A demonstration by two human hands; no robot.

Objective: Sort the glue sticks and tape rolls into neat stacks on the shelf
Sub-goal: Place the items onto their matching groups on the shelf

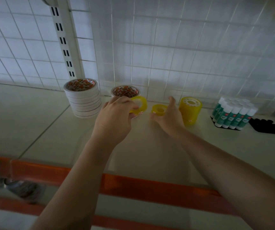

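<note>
My left hand (116,113) grips a wide yellow tape roll (140,103) just above the shelf (33,117), fingers curled over its near rim. My right hand (170,115) lies with fingers spread around a small yellow tape roll (160,110), thumb up behind it; I cannot tell if it pinches the roll. A tall stack of yellow rolls (190,110) stands right of that hand. A stack of white tape rolls (82,98) stands at the left, and a single white roll (125,91) lies behind my left hand. Glue sticks (233,113) stand bunched upright at the right.
A white wire grid (166,47) backs the shelf, with a slotted upright post (65,47) at the left. Black objects (266,126) lie right of the glue sticks. An orange strip (150,185) runs along the shelf's front edge.
</note>
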